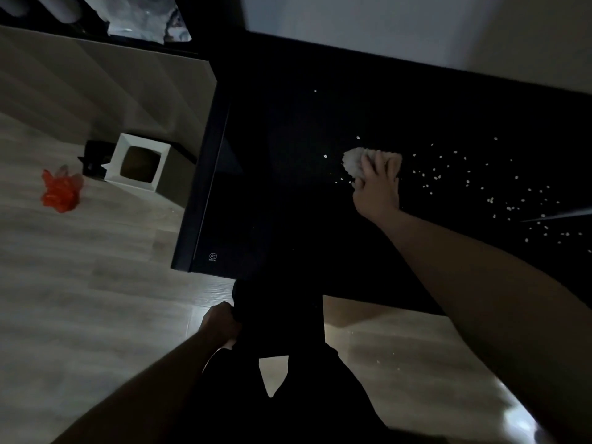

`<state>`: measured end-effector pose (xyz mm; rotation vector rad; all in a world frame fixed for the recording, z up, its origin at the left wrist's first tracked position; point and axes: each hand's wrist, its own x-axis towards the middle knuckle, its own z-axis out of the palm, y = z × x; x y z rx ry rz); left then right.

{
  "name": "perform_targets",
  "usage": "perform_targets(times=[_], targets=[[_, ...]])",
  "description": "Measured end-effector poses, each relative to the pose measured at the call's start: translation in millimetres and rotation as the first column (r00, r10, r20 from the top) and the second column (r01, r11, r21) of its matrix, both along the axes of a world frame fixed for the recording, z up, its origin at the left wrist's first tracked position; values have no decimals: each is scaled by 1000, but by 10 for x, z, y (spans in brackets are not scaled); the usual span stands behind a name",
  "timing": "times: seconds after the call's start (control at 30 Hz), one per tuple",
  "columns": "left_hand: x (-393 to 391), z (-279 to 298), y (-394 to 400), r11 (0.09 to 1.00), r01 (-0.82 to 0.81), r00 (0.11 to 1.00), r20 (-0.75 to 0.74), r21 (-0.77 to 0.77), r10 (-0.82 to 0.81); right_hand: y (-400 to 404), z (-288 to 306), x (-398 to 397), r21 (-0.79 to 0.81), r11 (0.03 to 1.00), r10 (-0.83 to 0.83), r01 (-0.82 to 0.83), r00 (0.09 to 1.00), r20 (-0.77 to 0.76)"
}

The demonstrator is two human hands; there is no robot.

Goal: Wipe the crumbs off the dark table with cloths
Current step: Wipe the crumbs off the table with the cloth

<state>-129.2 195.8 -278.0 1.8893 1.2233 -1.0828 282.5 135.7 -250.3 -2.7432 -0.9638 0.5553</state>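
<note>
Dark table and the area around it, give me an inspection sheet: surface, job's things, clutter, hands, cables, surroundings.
Surface: dark table, glossy; pale crumbs scattered mostly over its right part, a few near the middle.
Job's things: one white cloth bunched on the table at the edge of the crumb field; no second cloth seen.
Clutter: nothing seen on the table besides crumbs and cloth.
Hands: right hand pressed on the cloth; left hand low by the table's near edge against something dark, grip unclear.
Cables: nothing seen.
Surroundings: pale wood floor with a red plastic bag, a white square bin, and a few crumbs on the floor under the table's near edge.
</note>
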Motion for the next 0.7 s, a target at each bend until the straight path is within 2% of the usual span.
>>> perform_targets(times=[0.07, 0.13, 0.33, 0.43, 0.53, 0.6, 0.7], targets=[[-14, -1, -22, 1000, 12, 1000, 6, 8, -12, -1, -39, -176, -6, 1000, 25, -25, 999, 24], [-32, 5, -37, 1000, 22, 1000, 5, 12, -23, -54, -28, -423, 24, 989, 143, -144, 989, 36], [-47, 72, -52, 999, -49, 999, 19, -1, 49, -571, -57, -1601, 261, 885, 420, -385, 903, -94], [-53, 125, -58, 997, -78, 997, 9, -7, 78, -808, -92, -2172, 320, 846, 499, -426, 844, -197], [-36, 186, -52, 998, -59, 998, 11, 0, 59, -950, -47, -2514, 420, 850, 475, -319, 809, -346], [-25, 214, -34, 999, -35, 999, -4, -5, 35, -951, 48, -2564, 469, 872, 363, -141, 829, -426], [-21, 235, 3, 998, -57, 998, -15, -16, 57, -790, 292, -2350, 511, 852, 202, 110, 833, -515]])
